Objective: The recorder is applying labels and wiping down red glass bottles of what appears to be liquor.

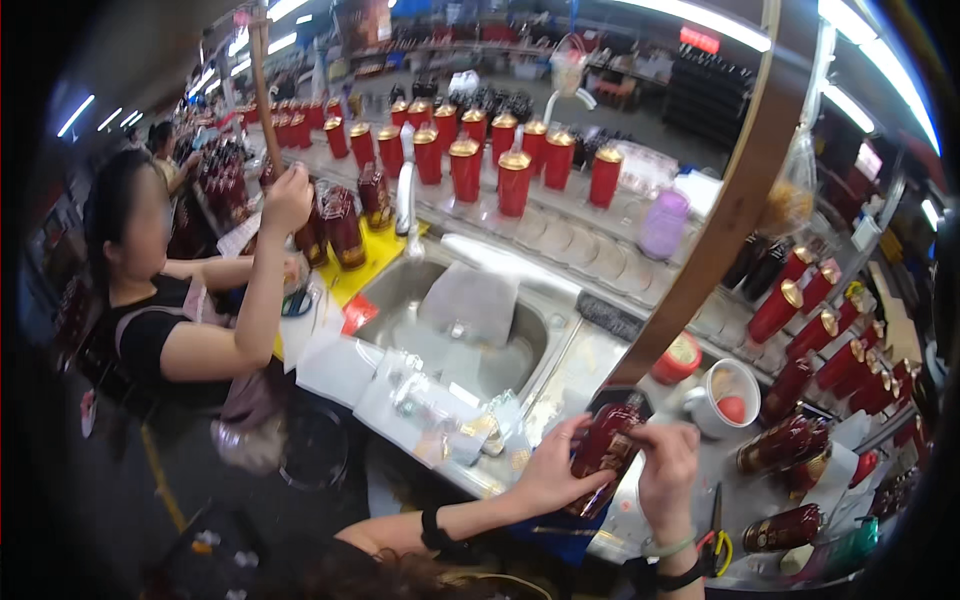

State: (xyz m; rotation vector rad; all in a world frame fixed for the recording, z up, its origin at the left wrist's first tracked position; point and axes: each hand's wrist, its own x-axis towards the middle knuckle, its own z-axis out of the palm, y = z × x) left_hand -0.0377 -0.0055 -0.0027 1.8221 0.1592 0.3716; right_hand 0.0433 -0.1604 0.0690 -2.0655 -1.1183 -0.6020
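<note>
Red bottle (600, 458) near the sink (398, 278) seemed mid-handling, steadiness needed next: my left hand (550, 470) gripped, right hand (670, 468) pinched its shoulder.

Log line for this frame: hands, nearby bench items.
left hand: holding glossy dark-red bottle | right hand: touching bottle's upper part | beside right wrist: yellow-handled metal scissors | ahead-left: rectangular metal sink

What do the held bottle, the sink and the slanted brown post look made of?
Bottle: probably glass, glossy dark red with bright highlights, though plastic is possible. Sink: likely stainless steel, grey with a soft sheen. Post: seemingly wood, matte brown with straight edges, though unconfirmed.
</note>
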